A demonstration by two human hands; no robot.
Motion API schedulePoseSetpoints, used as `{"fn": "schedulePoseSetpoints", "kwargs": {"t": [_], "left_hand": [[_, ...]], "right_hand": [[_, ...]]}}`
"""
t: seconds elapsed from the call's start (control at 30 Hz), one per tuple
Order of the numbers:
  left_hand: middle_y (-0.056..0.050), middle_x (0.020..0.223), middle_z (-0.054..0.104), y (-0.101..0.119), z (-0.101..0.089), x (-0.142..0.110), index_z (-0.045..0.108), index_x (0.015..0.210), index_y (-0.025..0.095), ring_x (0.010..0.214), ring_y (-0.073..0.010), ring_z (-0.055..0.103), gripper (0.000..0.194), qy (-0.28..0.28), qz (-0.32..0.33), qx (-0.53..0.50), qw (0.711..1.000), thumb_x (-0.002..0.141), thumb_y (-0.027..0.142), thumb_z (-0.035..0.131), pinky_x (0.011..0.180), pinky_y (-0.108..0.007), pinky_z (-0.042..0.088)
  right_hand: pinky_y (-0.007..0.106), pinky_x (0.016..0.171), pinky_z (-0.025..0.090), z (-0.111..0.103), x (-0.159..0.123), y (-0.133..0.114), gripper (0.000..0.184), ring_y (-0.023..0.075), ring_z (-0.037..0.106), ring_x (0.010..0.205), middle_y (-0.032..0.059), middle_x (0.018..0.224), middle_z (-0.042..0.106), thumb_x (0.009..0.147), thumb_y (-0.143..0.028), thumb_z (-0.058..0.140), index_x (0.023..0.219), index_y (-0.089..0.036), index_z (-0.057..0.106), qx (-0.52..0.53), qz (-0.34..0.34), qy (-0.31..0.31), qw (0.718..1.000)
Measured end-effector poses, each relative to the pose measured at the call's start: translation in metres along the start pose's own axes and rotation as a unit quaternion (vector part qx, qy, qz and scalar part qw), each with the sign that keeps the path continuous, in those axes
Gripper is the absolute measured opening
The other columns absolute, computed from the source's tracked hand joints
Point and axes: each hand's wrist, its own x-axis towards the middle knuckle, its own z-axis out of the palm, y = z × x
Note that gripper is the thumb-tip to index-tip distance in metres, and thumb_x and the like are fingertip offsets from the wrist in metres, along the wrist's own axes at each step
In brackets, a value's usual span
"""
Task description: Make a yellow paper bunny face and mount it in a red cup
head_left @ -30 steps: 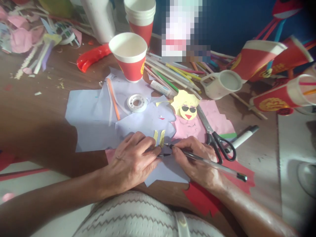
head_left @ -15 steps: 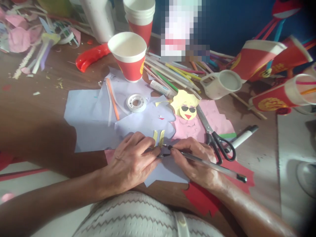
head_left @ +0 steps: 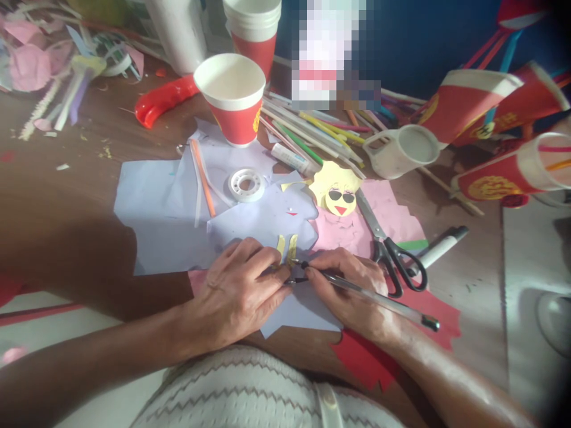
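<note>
My right hand (head_left: 352, 291) grips a clear-barrelled pen (head_left: 379, 298) near its point. The tip is at the lower end of a narrow yellow paper strip (head_left: 292, 246). A second, shorter yellow strip (head_left: 281, 243) lies beside it on the lilac paper (head_left: 250, 229). My left hand (head_left: 250, 288) rests there with fingers bent and pressed together; a small dark item shows by its fingertips, and what it holds is hidden. Above the pen lies a yellow paper cutout (head_left: 339, 187) of a face with dark glasses. Black-handled scissors (head_left: 392, 255) lie open beside my right hand.
A red-and-white paper cup (head_left: 232, 101) stands behind a white tape ring (head_left: 245, 185). Straws and sticks (head_left: 307, 131), a glue stick (head_left: 289, 158) and a white mug (head_left: 401, 151) lie farther back. A marker (head_left: 439, 249) and red paper (head_left: 366, 359) are at right.
The pen's rear end has tilted slightly to the left, while its tip stays at the yellow strip. My left hand has not visibly moved.
</note>
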Motion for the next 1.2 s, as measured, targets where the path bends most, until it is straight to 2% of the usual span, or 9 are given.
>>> {"fn": "schedulePoseSetpoints", "kwargs": {"t": [0.27, 0.47, 0.7, 0.93, 1.2], "left_hand": [[-0.006, 0.087, 0.062, 0.0, 0.001, -0.001, 0.068, 0.096, 0.015, 0.082, -0.0205, 0.052, 0.018, -0.001, -0.003, 0.003, 1.0, 0.09, 0.023, 0.053, 0.075, -0.037, 0.048], [-0.006, 0.088, 0.062, 0.001, 0.001, -0.002, 0.067, 0.1, 0.015, 0.08, -0.0206, 0.05, 0.018, 0.003, -0.002, 0.001, 1.0, 0.09, 0.023, 0.054, 0.072, -0.037, 0.047], [-0.005, 0.089, 0.061, 0.001, 0.002, -0.004, 0.066, 0.101, 0.018, 0.081, -0.0209, 0.049, 0.017, 0.01, -0.008, -0.007, 1.0, 0.09, 0.021, 0.053, 0.073, -0.038, 0.047], [-0.006, 0.091, 0.06, -0.002, 0.005, -0.006, 0.064, 0.102, 0.018, 0.082, -0.0207, 0.048, 0.017, 0.009, -0.006, -0.025, 1.0, 0.089, 0.021, 0.055, 0.073, -0.037, 0.046], [-0.007, 0.089, 0.059, -0.001, 0.005, -0.005, 0.066, 0.099, 0.017, 0.081, -0.0211, 0.048, 0.017, 0.018, -0.01, -0.026, 0.999, 0.089, 0.021, 0.054, 0.071, -0.037, 0.047]], "right_hand": [[0.019, 0.057, 0.049, 0.002, -0.001, 0.002, 0.004, 0.0111, 0.066, 0.06, -0.0023, 0.067, 0.068, 0.084, -0.019, 0.059, 0.08, -0.02, 0.058, 0.016, 0.006, 0.005, 1.0], [0.019, 0.049, 0.046, -0.004, 0.002, -0.002, 0.007, 0.01, 0.06, 0.049, -0.0029, 0.06, 0.064, 0.082, -0.016, 0.058, 0.076, -0.019, 0.057, 0.064, 0.037, 0.018, 0.997], [0.021, 0.046, 0.043, -0.007, 0.006, -0.005, 0.011, 0.0103, 0.055, 0.044, -0.0016, 0.054, 0.06, 0.081, -0.015, 0.055, 0.07, -0.018, 0.055, 0.045, 0.027, 0.012, 0.999], [0.019, 0.049, 0.047, -0.007, 0.004, -0.002, 0.005, 0.0097, 0.061, 0.048, -0.0034, 0.06, 0.065, 0.083, -0.015, 0.056, 0.082, -0.02, 0.056, 0.06, 0.029, 0.023, 0.998], [0.019, 0.049, 0.048, -0.002, 0.006, 0.0, 0.007, 0.0109, 0.063, 0.05, -0.0037, 0.062, 0.066, 0.083, -0.016, 0.057, 0.081, -0.022, 0.055, 0.051, 0.026, 0.008, 0.998]]}}
